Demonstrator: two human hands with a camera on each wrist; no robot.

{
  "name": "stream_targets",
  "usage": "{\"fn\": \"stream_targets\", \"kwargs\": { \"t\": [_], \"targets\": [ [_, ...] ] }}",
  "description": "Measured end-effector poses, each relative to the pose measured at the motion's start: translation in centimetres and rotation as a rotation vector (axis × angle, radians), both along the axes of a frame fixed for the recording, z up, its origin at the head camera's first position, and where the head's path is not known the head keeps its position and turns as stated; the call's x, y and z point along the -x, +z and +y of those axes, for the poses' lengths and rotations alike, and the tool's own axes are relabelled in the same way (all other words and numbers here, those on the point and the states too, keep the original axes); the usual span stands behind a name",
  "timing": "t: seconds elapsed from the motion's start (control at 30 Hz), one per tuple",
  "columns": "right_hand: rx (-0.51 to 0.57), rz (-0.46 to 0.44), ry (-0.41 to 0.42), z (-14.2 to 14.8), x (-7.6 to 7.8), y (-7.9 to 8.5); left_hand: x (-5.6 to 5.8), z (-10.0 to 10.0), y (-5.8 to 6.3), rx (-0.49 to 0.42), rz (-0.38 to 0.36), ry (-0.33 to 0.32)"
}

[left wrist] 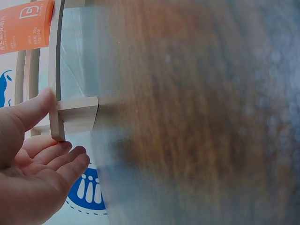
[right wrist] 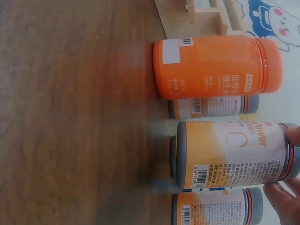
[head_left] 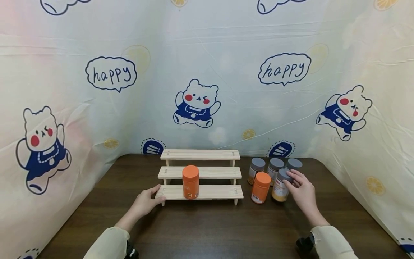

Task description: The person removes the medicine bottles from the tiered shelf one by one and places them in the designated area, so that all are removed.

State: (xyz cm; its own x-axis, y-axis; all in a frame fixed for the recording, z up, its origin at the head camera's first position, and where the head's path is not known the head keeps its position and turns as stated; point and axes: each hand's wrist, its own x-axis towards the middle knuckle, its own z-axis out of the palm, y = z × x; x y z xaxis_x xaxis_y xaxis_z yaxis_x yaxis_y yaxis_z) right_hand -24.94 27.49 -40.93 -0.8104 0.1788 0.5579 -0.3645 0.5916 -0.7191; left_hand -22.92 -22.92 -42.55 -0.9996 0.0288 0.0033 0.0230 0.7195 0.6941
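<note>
A three-tier wooden display stand (head_left: pixel 213 172) stands on the table. My left hand (head_left: pixel 147 202) holds the left end of its lowest step, thumb on the board (left wrist: pixel 55 70) and fingers around the end. On that step an orange bottle (head_left: pixel 191 182) stands upright, right of the hand. My right hand (head_left: pixel 302 190) grips a supplement bottle with a white-and-yellow label (head_left: pixel 280 187) by its grey lid, thumb and fingers at the sides. This bottle (right wrist: pixel 229 154) stands out in front of the other grey-lidded bottles in the right wrist view.
Beside the held bottle is another orange bottle (head_left: pixel 260 188). Behind are grey-lidded bottles, at left (head_left: pixel 256 169), middle (head_left: pixel 275 166) and right (head_left: pixel 293 164), partly hidden. A printed cloth (head_left: pixel 239 72) hangs around the dark wooden table (head_left: pixel 200 230).
</note>
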Motion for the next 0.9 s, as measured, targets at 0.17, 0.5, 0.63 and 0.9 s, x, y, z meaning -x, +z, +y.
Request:
{"fn": "stream_targets", "kwargs": {
  "t": [0.17, 0.5, 0.63, 0.9],
  "targets": [
    [-0.034, 0.011, 0.013, -0.1, 0.0, -0.4, 0.0, 0.1, 0.0, 0.002, 0.001, 0.000],
    [-0.051, 0.019, 0.030, -0.1, -0.4, -0.8, 0.1, 0.1, 0.0, -0.003, -0.014, -0.001],
    [-0.045, 0.025, 0.049, -0.1, -0.6, -0.9, 0.1, 0.1, 0.0, -0.001, -0.012, -0.004],
    [-0.042, 0.026, 0.081, -0.1, -0.8, -1.1, 0.0, 0.0, 0.1, 0.004, -0.017, -0.010]
  ]
}}
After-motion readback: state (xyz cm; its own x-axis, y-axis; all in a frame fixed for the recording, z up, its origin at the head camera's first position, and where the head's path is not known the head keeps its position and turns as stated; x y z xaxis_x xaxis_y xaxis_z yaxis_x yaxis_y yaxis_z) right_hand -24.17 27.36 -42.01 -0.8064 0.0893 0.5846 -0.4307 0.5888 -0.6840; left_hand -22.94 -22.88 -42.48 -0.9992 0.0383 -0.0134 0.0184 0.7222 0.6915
